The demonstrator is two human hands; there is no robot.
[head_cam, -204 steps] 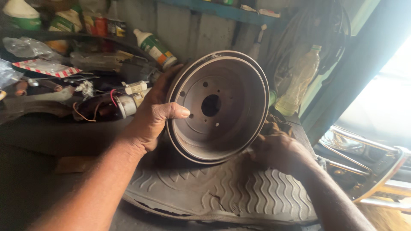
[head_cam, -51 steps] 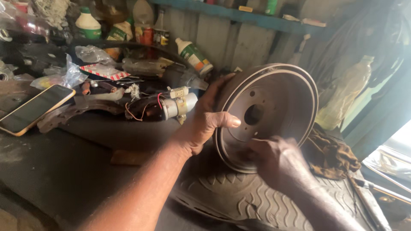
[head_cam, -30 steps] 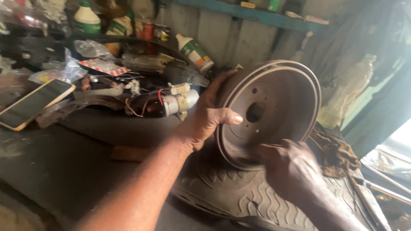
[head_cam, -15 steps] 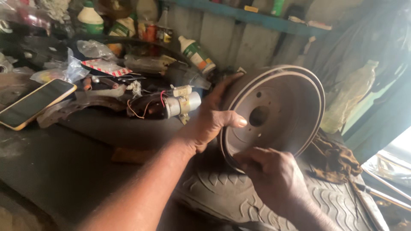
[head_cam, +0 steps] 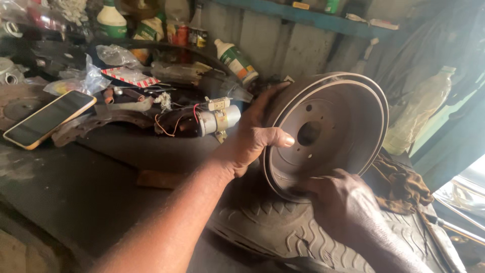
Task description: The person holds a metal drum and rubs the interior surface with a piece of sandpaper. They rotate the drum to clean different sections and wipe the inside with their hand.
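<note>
A round grey metal brake drum (head_cam: 336,126) stands on edge on a piece of tyre tread (head_cam: 293,235), its open side facing me, with a centre hole and small bolt holes. My left hand (head_cam: 250,139) grips its left rim, thumb inside the bowl and fingers behind. My right hand (head_cam: 341,199) rests against the lower inner rim, fingertips pressed to the metal; whether it holds anything is hidden.
A phone (head_cam: 48,119) lies at the left of the dark workbench (head_cam: 101,167). A small motor with red wires (head_cam: 214,119), plastic bags, bottles (head_cam: 235,60) and cans crowd the back. A brown rag (head_cam: 401,187) lies right of the drum.
My right hand has slid along the drum's lower inner rim. The view has shifted right and back over the sequence. My left hand keeps its grip on the rim.
</note>
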